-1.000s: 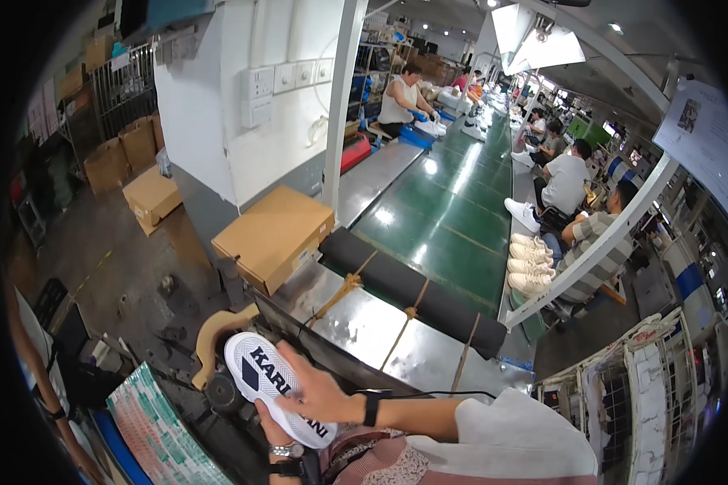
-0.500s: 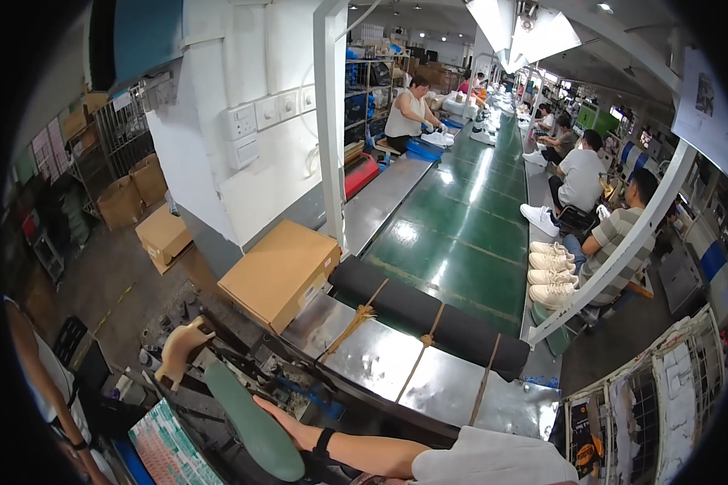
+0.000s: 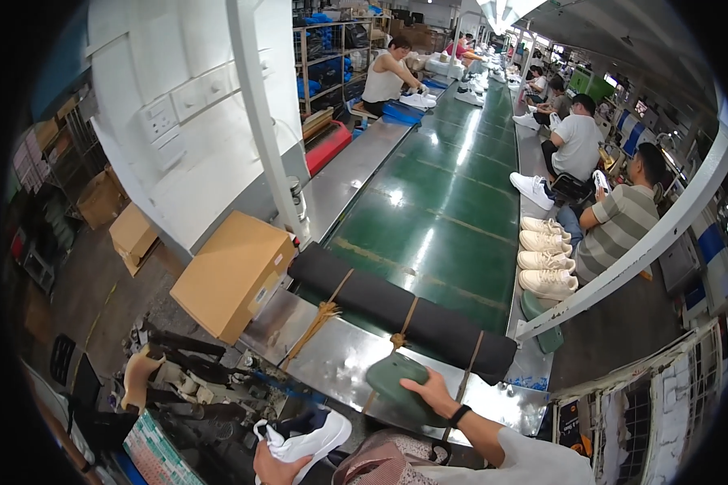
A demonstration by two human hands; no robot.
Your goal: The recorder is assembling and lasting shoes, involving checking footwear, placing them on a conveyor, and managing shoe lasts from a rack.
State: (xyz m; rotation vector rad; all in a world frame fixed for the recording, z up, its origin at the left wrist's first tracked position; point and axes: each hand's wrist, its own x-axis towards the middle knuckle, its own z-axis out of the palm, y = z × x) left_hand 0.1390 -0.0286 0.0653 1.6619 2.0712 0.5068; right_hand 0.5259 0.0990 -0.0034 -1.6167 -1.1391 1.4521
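At the lower middle, my right hand (image 3: pixel 435 394), with a black band on its wrist, grips a green shoe last (image 3: pixel 396 381). The last is over the metal end plate of the conveyor, near the black roll; whether it touches the plate I cannot tell. My left hand (image 3: pixel 279 465) is at the bottom edge, its fingers closed around a white sneaker (image 3: pixel 319 436) with a dark lining. The sneaker lies to the left of the last and nearer to me. Part of the left hand is hidden behind the shoe.
A black roll (image 3: pixel 396 314) tied with cords crosses the end of the green conveyor (image 3: pixel 453 202). A cardboard box (image 3: pixel 230 279) sits to its left. Several cream sneakers (image 3: pixel 546 259) line the right edge beside a seated person (image 3: pixel 623 218). A white post (image 3: pixel 631 271) slants on the right.
My right hand has carried the green shoe last from the lower left to the right, over the metal plate. My left hand has come into view with the white sneaker. The view has shifted.
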